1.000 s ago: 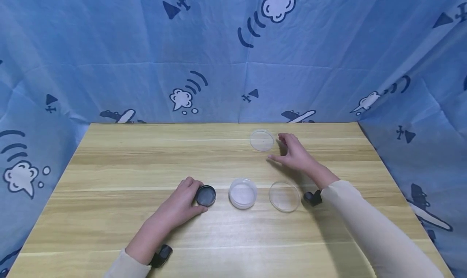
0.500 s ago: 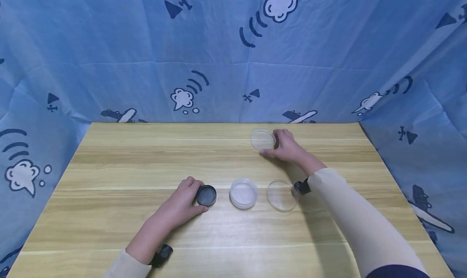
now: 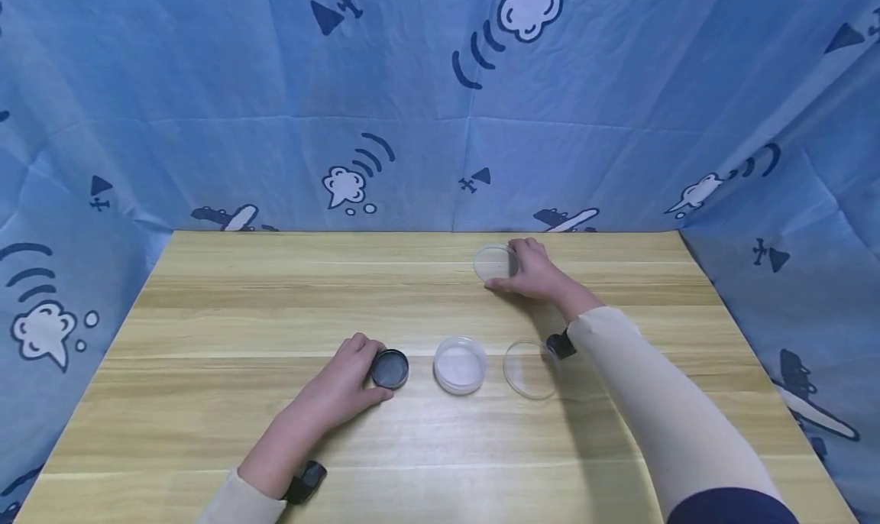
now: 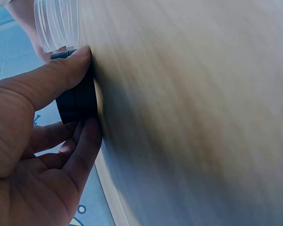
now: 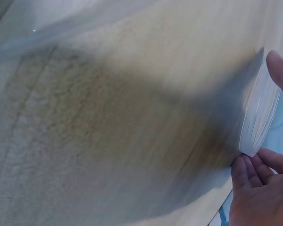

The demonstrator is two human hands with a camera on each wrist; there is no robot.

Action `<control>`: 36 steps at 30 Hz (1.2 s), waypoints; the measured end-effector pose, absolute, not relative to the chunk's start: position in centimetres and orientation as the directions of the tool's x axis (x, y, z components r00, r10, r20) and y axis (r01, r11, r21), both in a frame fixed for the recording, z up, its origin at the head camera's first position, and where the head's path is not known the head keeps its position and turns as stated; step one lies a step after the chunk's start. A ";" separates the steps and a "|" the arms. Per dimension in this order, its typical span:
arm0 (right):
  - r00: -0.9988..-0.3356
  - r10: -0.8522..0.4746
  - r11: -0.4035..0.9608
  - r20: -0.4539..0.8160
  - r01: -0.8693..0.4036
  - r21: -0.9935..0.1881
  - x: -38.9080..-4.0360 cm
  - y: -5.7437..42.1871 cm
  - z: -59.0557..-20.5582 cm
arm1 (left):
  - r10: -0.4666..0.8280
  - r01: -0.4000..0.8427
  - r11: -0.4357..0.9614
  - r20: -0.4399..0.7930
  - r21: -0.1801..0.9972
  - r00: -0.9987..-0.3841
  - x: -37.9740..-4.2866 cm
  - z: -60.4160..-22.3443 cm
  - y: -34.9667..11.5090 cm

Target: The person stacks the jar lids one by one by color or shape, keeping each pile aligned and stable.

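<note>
My left hand holds a small, short black round container between thumb and fingers, close to the wooden table. The left wrist view shows the thumb on one side of this black container and fingers on the other. At the back of the table, my right hand reaches round a clear shallow round dish, thumb at its near rim and fingers at its far right rim. In the right wrist view, fingertips touch the lower edge of the clear dish, the thumb overlapping its upper side.
A translucent white round dish stands right of the black container. Further right a larger clear disc lies partly under the right wrist's black camera. Blue printed cloth hangs behind the wooden table.
My right hand has moved left and closed in round the back clear dish, its forearm passing over the larger clear disc. The left hand has kept its hold on the black container.
</note>
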State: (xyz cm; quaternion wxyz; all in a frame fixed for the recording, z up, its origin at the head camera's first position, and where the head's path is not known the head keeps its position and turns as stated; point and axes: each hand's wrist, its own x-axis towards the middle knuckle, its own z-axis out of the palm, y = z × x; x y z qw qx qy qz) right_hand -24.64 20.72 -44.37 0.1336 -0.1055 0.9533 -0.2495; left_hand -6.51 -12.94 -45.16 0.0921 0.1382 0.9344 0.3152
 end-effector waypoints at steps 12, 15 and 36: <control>-0.938 -0.292 0.864 -0.188 -0.174 -0.472 -24.9 20.7 -44.8 | 0.308 0.204 0.768 -0.070 0.607 -0.949 -6.4 -45.2 -12.9; -0.937 -0.300 0.866 -0.177 -0.190 -0.463 -24.8 20.8 -44.8 | 0.309 0.206 0.767 -0.069 0.608 -0.949 -6.5 -45.2 -12.8; -0.924 -0.375 0.831 -0.080 -0.296 -0.471 -22.2 22.0 -44.4 | 0.317 0.203 0.766 -0.084 0.610 -0.945 -6.4 -45.2 -12.9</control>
